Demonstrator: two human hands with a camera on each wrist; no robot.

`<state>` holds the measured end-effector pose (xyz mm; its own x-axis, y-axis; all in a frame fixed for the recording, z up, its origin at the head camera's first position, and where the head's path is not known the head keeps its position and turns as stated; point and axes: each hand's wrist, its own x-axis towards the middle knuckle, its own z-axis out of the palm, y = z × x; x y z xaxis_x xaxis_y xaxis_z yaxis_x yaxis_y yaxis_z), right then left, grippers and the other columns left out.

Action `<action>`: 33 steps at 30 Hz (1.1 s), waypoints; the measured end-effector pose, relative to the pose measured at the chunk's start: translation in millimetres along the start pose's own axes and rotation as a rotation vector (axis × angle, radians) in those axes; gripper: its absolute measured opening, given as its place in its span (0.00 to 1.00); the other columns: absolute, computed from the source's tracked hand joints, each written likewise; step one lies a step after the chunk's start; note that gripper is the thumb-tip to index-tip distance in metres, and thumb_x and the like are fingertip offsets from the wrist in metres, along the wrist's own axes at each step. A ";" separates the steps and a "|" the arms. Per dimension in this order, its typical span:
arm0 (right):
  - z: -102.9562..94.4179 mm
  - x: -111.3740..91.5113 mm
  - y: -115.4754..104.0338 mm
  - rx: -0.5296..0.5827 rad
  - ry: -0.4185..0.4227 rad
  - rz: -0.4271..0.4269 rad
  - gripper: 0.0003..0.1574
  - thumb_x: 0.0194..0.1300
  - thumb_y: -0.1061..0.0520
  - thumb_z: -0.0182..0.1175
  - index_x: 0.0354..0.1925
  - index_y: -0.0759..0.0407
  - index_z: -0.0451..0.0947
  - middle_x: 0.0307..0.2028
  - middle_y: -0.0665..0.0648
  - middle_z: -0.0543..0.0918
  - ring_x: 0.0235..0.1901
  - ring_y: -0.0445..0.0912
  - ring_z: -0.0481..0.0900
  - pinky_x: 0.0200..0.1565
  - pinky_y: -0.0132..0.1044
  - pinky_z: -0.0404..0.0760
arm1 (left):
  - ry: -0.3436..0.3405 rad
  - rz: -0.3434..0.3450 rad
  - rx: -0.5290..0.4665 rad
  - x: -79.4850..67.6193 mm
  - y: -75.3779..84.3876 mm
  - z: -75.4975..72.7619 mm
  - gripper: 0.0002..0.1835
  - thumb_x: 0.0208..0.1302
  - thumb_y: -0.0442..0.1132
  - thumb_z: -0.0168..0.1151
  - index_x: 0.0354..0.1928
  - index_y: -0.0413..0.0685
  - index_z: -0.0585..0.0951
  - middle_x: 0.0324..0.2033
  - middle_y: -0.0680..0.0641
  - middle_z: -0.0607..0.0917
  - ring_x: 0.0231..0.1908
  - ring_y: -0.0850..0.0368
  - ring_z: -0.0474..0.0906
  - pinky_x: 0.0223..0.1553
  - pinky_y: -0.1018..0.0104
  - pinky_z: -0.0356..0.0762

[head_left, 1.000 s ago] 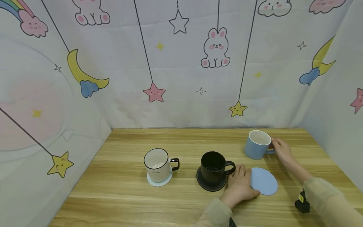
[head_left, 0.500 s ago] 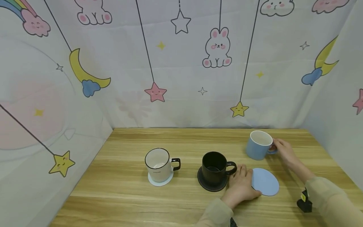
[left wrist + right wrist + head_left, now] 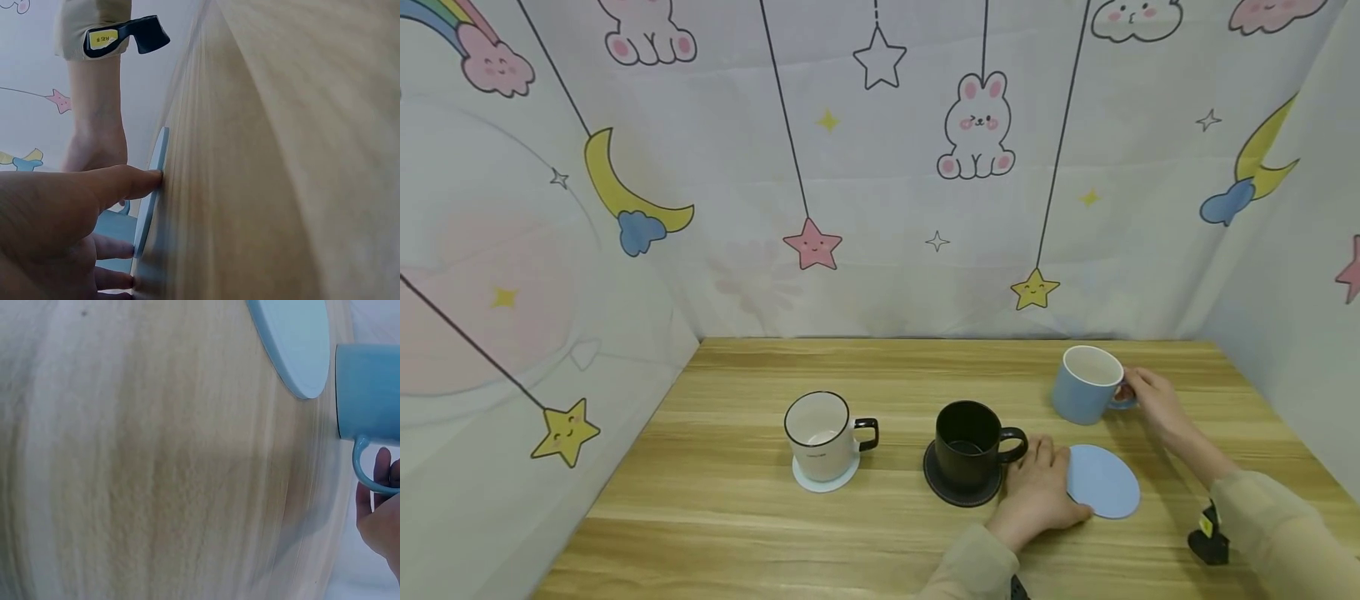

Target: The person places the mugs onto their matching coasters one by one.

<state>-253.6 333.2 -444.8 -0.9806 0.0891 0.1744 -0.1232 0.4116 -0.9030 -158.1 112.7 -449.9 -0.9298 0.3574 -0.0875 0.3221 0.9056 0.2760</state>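
Note:
A blue mug [image 3: 1083,392] with a white inside is upright near the back right of the table. My right hand [image 3: 1156,400] grips its handle, and in the right wrist view the fingers [image 3: 382,465] pass through the handle loop. Closer to me lies a round light-blue coaster [image 3: 1105,482]. My left hand [image 3: 1037,487] holds this coaster at its left edge, the thumb [image 3: 140,180] at one side and the index finger further along the rim. Just left of that hand, a black mug [image 3: 967,450] sits on a black coaster [image 3: 942,492], its handle close over the fingers.
A white mug [image 3: 817,437] with a black rim and handle stands on a pale coaster [image 3: 826,483] to the left. The wooden table [image 3: 730,517] ends at a printed cloth backdrop [image 3: 880,292]. A black wrist strap device [image 3: 1208,542] hangs by the right sleeve.
The head view has shifted slightly, so everything sits a little further right in it. Both hands keep their places on the coaster and the blue mug's handle.

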 end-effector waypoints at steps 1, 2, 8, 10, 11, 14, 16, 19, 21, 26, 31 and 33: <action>-0.1 -0.1 -0.2 -0.004 0.001 0.000 0.24 0.75 0.52 0.45 0.23 0.57 0.75 0.21 0.35 0.76 0.26 0.30 0.76 0.34 0.23 0.73 | 0.002 0.002 0.000 -0.1 0.2 -0.2 0.41 0.48 0.66 0.68 0.65 0.67 0.68 0.69 0.58 0.63 0.71 0.62 0.57 0.60 0.59 0.69; -0.1 -0.3 -0.5 -0.010 0.001 0.001 0.25 0.75 0.51 0.45 0.23 0.59 0.74 0.21 0.35 0.77 0.26 0.31 0.76 0.34 0.23 0.73 | 0.003 0.003 0.001 0.0 0.4 -0.3 0.41 0.48 0.66 0.68 0.65 0.67 0.68 0.69 0.58 0.64 0.71 0.62 0.57 0.59 0.59 0.69; 2.1 0.2 -3.6 -0.020 0.026 0.013 0.25 0.75 0.51 0.46 0.21 0.58 0.71 0.20 0.40 0.75 0.27 0.32 0.75 0.35 0.25 0.72 | 0.002 0.003 0.012 0.7 1.0 -0.9 0.41 0.48 0.66 0.68 0.65 0.68 0.68 0.69 0.59 0.64 0.71 0.62 0.57 0.60 0.59 0.69; 3.5 0.5 -5.4 -0.017 0.034 0.016 0.25 0.75 0.51 0.46 0.20 0.57 0.70 0.20 0.40 0.75 0.27 0.32 0.75 0.35 0.25 0.72 | 0.002 0.003 0.018 1.0 0.8 -1.1 0.41 0.48 0.67 0.68 0.65 0.68 0.68 0.69 0.59 0.64 0.71 0.62 0.57 0.60 0.60 0.68; 4.2 0.7 -6.4 -0.011 0.038 0.019 0.25 0.75 0.51 0.46 0.20 0.57 0.70 0.20 0.40 0.74 0.27 0.32 0.75 0.35 0.25 0.72 | 0.003 0.003 0.020 1.2 0.5 -1.1 0.41 0.48 0.67 0.68 0.65 0.68 0.68 0.69 0.59 0.64 0.71 0.62 0.57 0.59 0.60 0.69; 6.5 0.5 -9.3 0.008 0.050 0.024 0.26 0.74 0.50 0.47 0.19 0.60 0.70 0.19 0.38 0.73 0.26 0.33 0.75 0.35 0.26 0.71 | 0.007 0.003 0.014 1.7 -0.3 -0.7 0.40 0.48 0.66 0.68 0.65 0.68 0.68 0.69 0.59 0.64 0.71 0.62 0.57 0.59 0.60 0.69; 8.1 0.1 -10.8 0.025 0.059 0.024 0.27 0.74 0.50 0.47 0.19 0.61 0.69 0.19 0.38 0.73 0.26 0.33 0.74 0.35 0.26 0.71 | 0.010 0.003 0.011 2.0 -0.7 -0.3 0.40 0.48 0.66 0.68 0.65 0.68 0.68 0.69 0.59 0.64 0.71 0.62 0.57 0.59 0.60 0.69; 10.5 -1.2 -12.6 0.070 0.068 0.026 0.27 0.74 0.50 0.48 0.18 0.58 0.67 0.18 0.40 0.71 0.25 0.34 0.74 0.35 0.26 0.71 | 0.011 0.004 0.011 1.8 -0.3 -0.3 0.40 0.48 0.66 0.68 0.65 0.68 0.68 0.69 0.59 0.64 0.71 0.62 0.57 0.59 0.60 0.69; 12.1 -2.1 -13.6 0.130 0.070 0.039 0.26 0.74 0.50 0.49 0.17 0.56 0.66 0.18 0.42 0.71 0.25 0.35 0.73 0.35 0.26 0.70 | 0.003 0.004 0.011 1.6 0.0 -0.5 0.41 0.48 0.66 0.68 0.65 0.68 0.67 0.69 0.59 0.64 0.71 0.62 0.57 0.59 0.60 0.68; 16.9 -2.6 -16.2 0.317 0.085 0.075 0.26 0.72 0.53 0.52 0.16 0.54 0.65 0.17 0.44 0.68 0.23 0.36 0.70 0.33 0.27 0.68 | -0.024 0.005 0.001 1.5 0.2 -1.6 0.42 0.50 0.67 0.66 0.67 0.68 0.65 0.70 0.59 0.62 0.72 0.62 0.56 0.61 0.59 0.68; 22.8 -3.0 -18.2 0.424 0.110 0.078 0.27 0.72 0.57 0.51 0.14 0.53 0.64 0.16 0.43 0.67 0.21 0.36 0.69 0.31 0.26 0.68 | -0.029 0.004 0.001 2.2 -0.6 -0.6 0.42 0.50 0.67 0.66 0.68 0.68 0.65 0.71 0.59 0.61 0.72 0.62 0.55 0.61 0.59 0.68; 24.9 -3.3 -18.2 0.459 0.117 0.076 0.27 0.72 0.59 0.51 0.14 0.53 0.64 0.16 0.44 0.66 0.21 0.36 0.69 0.31 0.26 0.68 | -0.031 0.003 0.003 2.4 -0.9 -0.2 0.42 0.50 0.67 0.66 0.68 0.68 0.65 0.71 0.59 0.61 0.72 0.62 0.55 0.61 0.59 0.67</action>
<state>-251.9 302.8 -438.7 -0.9690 0.2157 0.1205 -0.1321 -0.0403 -0.9904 -160.6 112.7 -450.2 -0.9231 0.3667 -0.1163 0.3251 0.9053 0.2735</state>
